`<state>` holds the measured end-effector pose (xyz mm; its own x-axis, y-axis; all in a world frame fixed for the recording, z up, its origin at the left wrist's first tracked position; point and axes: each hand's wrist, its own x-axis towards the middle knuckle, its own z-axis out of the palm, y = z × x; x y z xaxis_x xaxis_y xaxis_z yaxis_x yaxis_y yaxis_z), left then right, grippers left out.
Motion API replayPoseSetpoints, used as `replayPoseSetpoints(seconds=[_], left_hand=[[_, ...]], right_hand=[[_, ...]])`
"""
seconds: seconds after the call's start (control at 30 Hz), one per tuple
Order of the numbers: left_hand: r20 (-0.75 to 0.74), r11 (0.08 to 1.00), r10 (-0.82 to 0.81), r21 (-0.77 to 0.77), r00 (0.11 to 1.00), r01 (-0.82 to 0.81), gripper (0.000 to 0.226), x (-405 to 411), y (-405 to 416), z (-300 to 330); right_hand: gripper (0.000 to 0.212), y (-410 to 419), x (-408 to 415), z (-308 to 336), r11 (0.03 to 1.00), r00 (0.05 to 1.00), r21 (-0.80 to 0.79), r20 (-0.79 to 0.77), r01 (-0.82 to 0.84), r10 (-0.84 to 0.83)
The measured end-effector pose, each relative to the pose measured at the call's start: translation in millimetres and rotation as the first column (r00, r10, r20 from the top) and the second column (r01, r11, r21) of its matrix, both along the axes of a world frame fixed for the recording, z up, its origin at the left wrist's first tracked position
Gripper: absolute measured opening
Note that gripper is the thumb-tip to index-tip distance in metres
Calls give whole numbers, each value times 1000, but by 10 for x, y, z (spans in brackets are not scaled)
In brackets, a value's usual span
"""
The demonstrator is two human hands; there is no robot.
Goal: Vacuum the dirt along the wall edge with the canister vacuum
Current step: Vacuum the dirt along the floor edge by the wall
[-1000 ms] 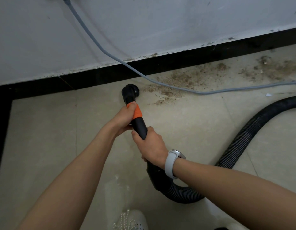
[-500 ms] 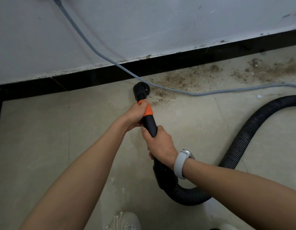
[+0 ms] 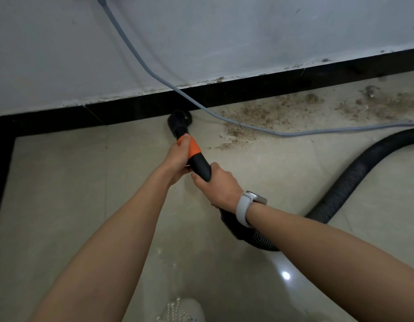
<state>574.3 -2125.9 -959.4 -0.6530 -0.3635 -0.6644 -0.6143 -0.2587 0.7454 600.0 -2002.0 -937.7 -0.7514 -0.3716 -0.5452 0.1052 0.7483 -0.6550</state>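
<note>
Brush nozzle sits on the floor tight against the black skirting, just ahead of the leading fingers. Left hand grips the wand with fingers wrapped over the orange collar; right hand grips the black tube directly behind, fingers curled round it, white watch on that wrist. Step in hand: working the wall edge, mid-pass. Dirt lies to the right of the fingers, near the nozzle but not under it; more further right along the skirting. Grey cable runs across the near patch, just beside the nozzle. Next move likely needs a sweep right along the skirting, going over or under the cable without snagging it. Ribbed hose loops behind the right hand, looks slack enough.
</note>
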Motion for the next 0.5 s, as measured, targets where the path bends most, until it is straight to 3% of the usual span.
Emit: replayPoseSetpoints(seconds=[0.27, 0.5], left_hand=[[-21, 982, 186, 18, 982, -186, 32, 44, -426, -98], [-16, 968, 250, 10, 968, -250, 31, 23, -555, -154]], right_hand=[[31, -345, -252, -126, 979, 979, -21, -20, -203, 203], [31, -452, -310, -147, 970, 972, -51, -27, -236, 235]])
